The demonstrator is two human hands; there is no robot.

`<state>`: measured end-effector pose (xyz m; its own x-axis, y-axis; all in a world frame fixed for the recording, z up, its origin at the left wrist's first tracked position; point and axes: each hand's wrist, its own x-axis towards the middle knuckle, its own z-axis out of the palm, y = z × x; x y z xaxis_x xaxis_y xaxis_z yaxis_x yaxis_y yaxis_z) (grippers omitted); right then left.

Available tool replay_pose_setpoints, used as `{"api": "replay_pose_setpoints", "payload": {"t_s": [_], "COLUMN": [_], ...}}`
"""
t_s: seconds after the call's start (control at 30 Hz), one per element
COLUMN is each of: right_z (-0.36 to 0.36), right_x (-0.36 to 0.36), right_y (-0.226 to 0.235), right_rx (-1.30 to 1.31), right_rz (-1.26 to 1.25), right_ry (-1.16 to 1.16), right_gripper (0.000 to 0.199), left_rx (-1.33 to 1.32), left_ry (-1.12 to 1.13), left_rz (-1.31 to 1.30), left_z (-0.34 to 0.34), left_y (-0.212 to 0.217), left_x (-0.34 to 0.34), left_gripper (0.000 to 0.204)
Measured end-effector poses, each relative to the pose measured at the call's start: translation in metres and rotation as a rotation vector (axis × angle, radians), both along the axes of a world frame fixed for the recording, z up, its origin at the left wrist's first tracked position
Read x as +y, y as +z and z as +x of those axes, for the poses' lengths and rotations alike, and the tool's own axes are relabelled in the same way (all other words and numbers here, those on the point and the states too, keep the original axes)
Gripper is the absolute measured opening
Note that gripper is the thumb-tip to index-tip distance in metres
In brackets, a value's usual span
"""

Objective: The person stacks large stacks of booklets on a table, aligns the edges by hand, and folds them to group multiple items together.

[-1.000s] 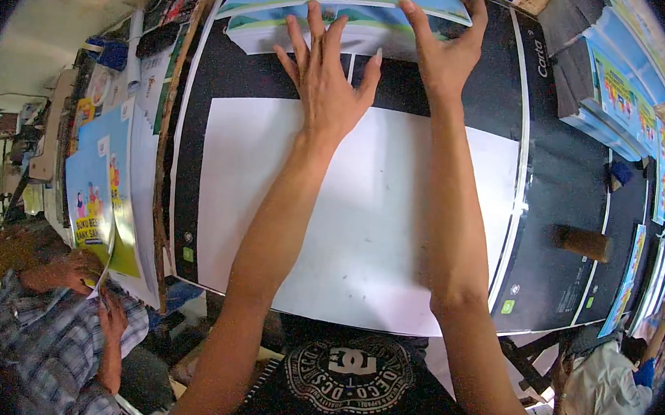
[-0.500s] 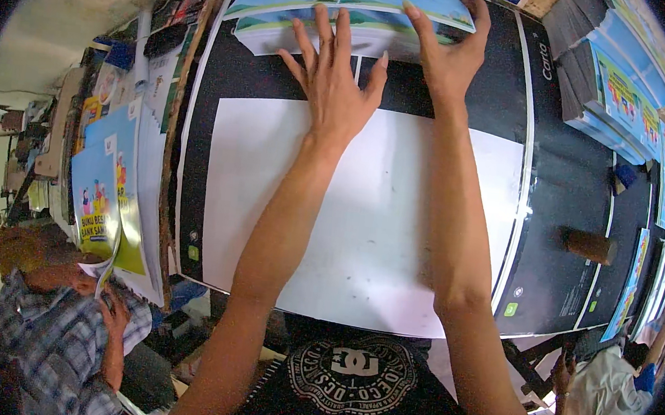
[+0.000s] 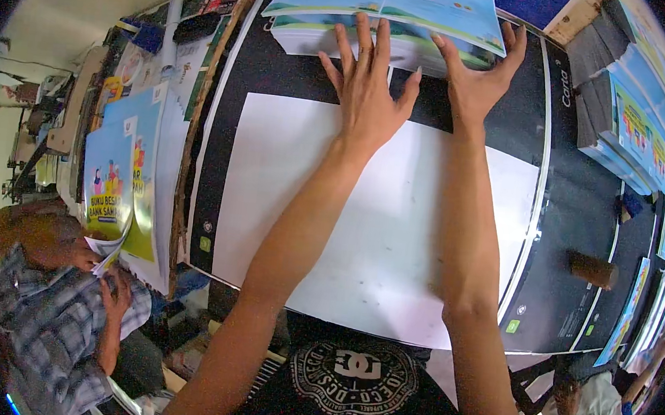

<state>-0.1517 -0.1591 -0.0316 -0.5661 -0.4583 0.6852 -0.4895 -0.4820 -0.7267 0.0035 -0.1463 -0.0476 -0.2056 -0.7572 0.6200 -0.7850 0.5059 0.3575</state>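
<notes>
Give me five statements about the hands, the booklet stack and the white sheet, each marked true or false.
1. Both hands reach the booklet stack at the table's far edge. True.
2. The left hand is a closed fist. False: its fingers are spread flat.
3. A large white sheet lies under the forearms. True.
4. The right hand holds a brown block. False: the brown block lies apart on the black mat.
5. The white sheet is crumpled. False: it lies flat.

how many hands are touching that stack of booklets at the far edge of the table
2. The left hand lies flat with fingertips on the stack of booklets near its middle; the right hand grips its right part. Other people's hands are off at the sides.
</notes>
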Motion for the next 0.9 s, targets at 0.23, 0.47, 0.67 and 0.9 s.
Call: {"api": "replay_pose_setpoints", "payload": {"t_s": [0.23,0.47,0.67,0.9], "right_z": [-0.004,-0.01,-0.008,-0.01], "right_x": [-0.001,-0.007,-0.007,-0.01], "right_y": [0.0,-0.008,-0.009,-0.014], "right_rx": [0.032,0.036,-0.021,-0.039], "right_rz": [0.085,0.11,0.117,0.147], "right_ry": [-0.035,-0.123,-0.075,-0.081], "right_gripper": [0.124,0.117,0.106,0.088], "left_rx": [0.013,0.025,0.011,0.028], "left_ry": [-0.014,-0.026,-0.021,-0.031], "left_rz": [0.008,0.017,0.02,0.028], "left_z": [-0.001,-0.003,-0.002,-0.002], "left_y": [0.002,0.001,0.001,0.0], "left_x": [0.002,0.001,0.001,0.002], "left_gripper": [0.091,0.092,0.093,0.093]}}
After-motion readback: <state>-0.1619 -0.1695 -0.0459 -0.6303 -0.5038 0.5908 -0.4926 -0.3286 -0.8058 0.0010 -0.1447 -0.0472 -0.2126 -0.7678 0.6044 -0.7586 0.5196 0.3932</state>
